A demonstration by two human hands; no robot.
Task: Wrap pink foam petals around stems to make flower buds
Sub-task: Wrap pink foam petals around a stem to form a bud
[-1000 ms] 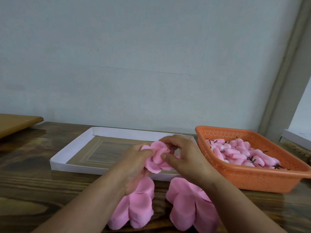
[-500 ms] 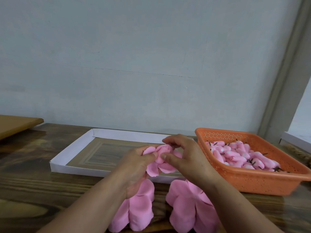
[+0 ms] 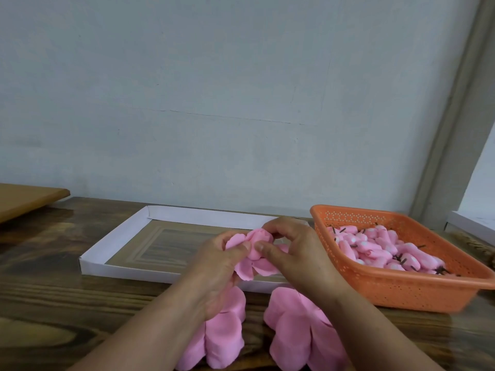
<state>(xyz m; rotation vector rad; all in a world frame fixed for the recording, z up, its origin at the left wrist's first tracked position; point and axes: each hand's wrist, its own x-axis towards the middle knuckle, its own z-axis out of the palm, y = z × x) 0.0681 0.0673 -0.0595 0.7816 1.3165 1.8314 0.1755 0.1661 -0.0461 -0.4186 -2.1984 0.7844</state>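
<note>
Dark wood-grain tabletop [image 3: 67,295] under pale wall. Left hand [image 3: 217,266] and right hand [image 3: 297,253] both pinching pink foam petal bud [image 3: 257,242] at centre, probably keeping the wrap tight. Spare flat pink foam petals [image 3: 294,330] at 6 o'clock; orange perforated plastic basket [image 3: 401,290] of buds at 3 o'clock, handy.

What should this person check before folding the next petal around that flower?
1. Left hand grips the pink flower piece: ok.
2. Right hand pinches the rolled middle: ok.
3. Stem inside the roll: cannot tell, hidden by petals and fingers.
4. Loose petals free to fold: ok, some hang below the hands.
5. Spare petal pieces in reach on the table: ok.
6. Orange basket beside the right hand: ok, it holds pink buds.
</note>
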